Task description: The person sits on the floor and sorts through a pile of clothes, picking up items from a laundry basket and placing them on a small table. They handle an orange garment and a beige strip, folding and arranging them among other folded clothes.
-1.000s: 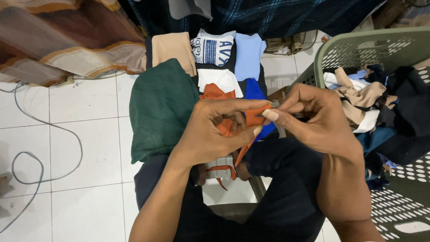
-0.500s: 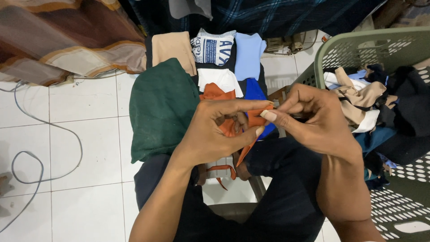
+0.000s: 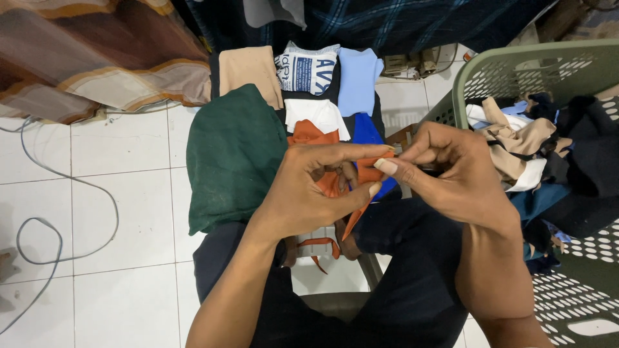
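My left hand [image 3: 309, 193] and my right hand [image 3: 451, 174] meet above my lap and both pinch one small orange garment [image 3: 367, 173]. The cloth hangs down between my dark-trousered knees, partly hidden behind my left fingers. A dark green cloth [image 3: 232, 154] lies draped over my left knee, just left of my left hand.
Folded clothes lie in front of me: a tan piece [image 3: 248, 71], a printed white and blue one [image 3: 306, 67], a light blue one [image 3: 358, 77]. A green perforated laundry basket [image 3: 516, 71] full of mixed clothes stands on my right. A grey cable [image 3: 64, 193] loops over the white tiles.
Barely anything differs: both hands stay together on the orange garment, with only small finger shifts along its edge.
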